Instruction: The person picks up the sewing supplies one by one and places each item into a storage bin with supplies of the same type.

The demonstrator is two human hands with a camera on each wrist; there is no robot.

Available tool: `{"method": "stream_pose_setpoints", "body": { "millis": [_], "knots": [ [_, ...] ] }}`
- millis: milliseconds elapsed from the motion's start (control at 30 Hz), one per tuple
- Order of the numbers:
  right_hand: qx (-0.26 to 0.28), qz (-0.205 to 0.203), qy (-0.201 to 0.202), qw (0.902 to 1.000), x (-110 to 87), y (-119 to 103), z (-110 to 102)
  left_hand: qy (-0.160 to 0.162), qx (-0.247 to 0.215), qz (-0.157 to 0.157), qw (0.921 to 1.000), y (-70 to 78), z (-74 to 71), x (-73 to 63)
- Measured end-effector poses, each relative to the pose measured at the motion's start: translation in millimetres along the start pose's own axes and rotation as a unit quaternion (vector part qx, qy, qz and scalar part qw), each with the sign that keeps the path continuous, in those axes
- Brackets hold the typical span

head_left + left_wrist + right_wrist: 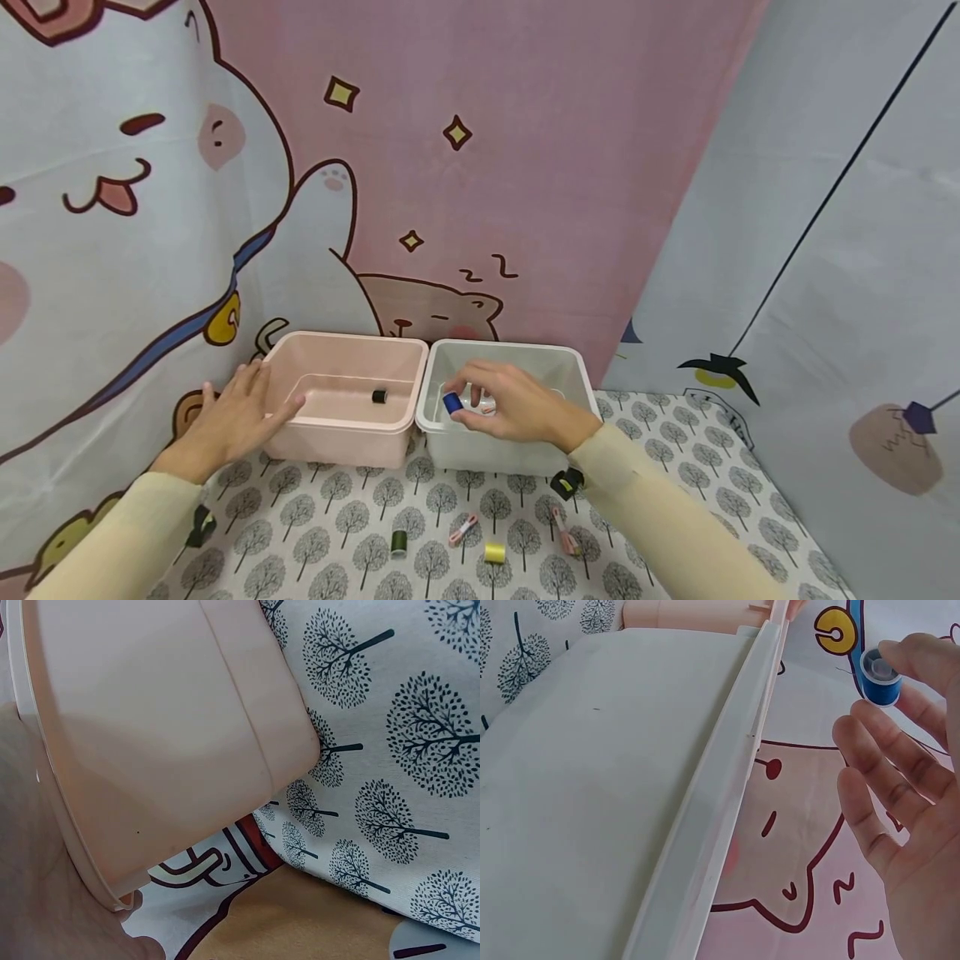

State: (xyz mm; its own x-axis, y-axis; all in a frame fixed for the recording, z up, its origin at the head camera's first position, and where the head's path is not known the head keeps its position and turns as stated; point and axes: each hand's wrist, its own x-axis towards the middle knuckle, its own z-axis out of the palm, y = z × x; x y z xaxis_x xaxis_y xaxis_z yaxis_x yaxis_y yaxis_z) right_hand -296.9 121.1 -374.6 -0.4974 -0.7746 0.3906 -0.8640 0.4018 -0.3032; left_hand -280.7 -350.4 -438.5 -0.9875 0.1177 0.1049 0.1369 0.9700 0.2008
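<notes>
My right hand (pixel 510 402) pinches a blue thread spool (pixel 452 403) between thumb and fingertips, over the white bin (pixel 510 450). In the right wrist view the blue spool (pixel 882 681) shows its hollow end, and the other fingers are spread loosely. At the left side of the pink bin (pixel 337 446), my left hand (pixel 228 417) rests at the rim with its fingers extended and thumb over the inside. A black thread spool (pixel 379 396) lies inside the pink bin. Small pinkish items (pixel 487 409) show partly behind my right hand in the white bin.
On the tree-print cloth (pixel 330 508) in front lie a dark green spool (pixel 399 543), a yellow spool (pixel 494 552) and two pink-and-white cord bundles, one (pixel 463 530) left and one (pixel 565 533) right. A cartoon-printed curtain (pixel 525 208) hangs close behind both bins.
</notes>
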Motion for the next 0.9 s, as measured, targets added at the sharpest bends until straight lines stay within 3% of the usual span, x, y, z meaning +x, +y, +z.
{"method": "stream_pose_setpoints", "body": {
  "millis": [900],
  "knots": [
    [-0.042,0.061,0.042,0.9964,41.4,4,21,-0.007,-0.006,-0.001,1.0000,-0.3,1.2,-1.5]
  ]
}}
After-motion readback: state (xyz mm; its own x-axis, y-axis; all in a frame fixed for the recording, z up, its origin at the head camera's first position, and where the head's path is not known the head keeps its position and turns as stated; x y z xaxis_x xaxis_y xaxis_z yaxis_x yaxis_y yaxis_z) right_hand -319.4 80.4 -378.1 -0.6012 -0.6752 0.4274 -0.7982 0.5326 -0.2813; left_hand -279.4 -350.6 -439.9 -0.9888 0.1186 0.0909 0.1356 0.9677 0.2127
